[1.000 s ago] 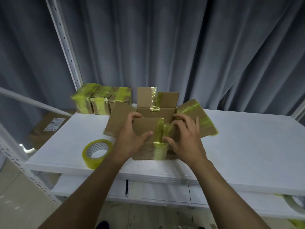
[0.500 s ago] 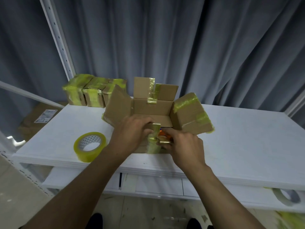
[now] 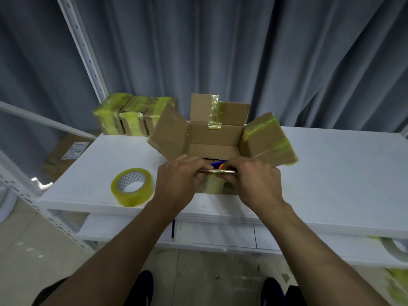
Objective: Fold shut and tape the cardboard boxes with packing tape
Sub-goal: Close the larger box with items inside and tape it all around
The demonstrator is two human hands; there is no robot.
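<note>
Standing on the white desk (image 3: 331,173), the cardboard box (image 3: 212,133) has its flaps open; the left hand (image 3: 178,180) and the right hand (image 3: 256,182) both pinch its near flap (image 3: 217,171). The tape roll (image 3: 132,187) lies near the left hand.

One open box (image 3: 215,134); three taped boxes (image 3: 132,120); two rolls (image 3: 132,187)

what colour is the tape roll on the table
The tape roll is translucent yellow, clearest in the head view.

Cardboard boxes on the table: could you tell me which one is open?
The large box whose near flap the left hand and right hand grip; its other flaps stand spread. The three small boxes behind it are taped shut.
</note>
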